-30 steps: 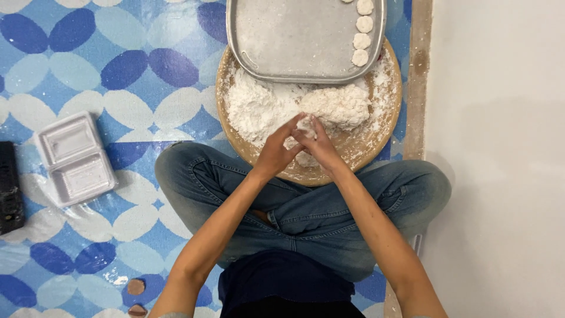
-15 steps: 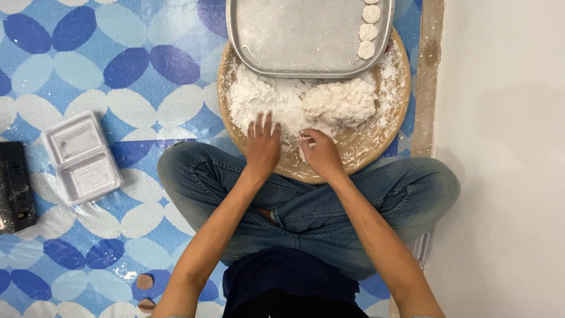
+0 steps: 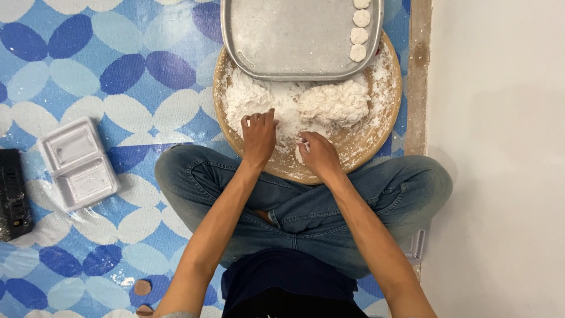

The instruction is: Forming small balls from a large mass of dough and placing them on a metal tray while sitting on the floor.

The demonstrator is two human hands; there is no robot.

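Seated cross-legged, a person in blue jeans [image 3: 306,200] worked on a floor mat [image 3: 118,76] patterned with blue and white ovals. A round wooden board [image 3: 359,147] lay before the knees, dusted with flour. A rectangular metal tray [image 3: 294,41] rested over the board's far edge, with four small white dough discs [image 3: 359,26] lined along its right side. A lump of white dough [image 3: 332,103] sat on the board just below the tray, loose flour [image 3: 250,97] heaped at its left. The left hand [image 3: 259,134] lay flat, fingers spread, on the flour. The right hand [image 3: 318,154] was curled, fingertips pinching a small white piece. A white clamshell container [image 3: 76,164] lay open, well apart at left.
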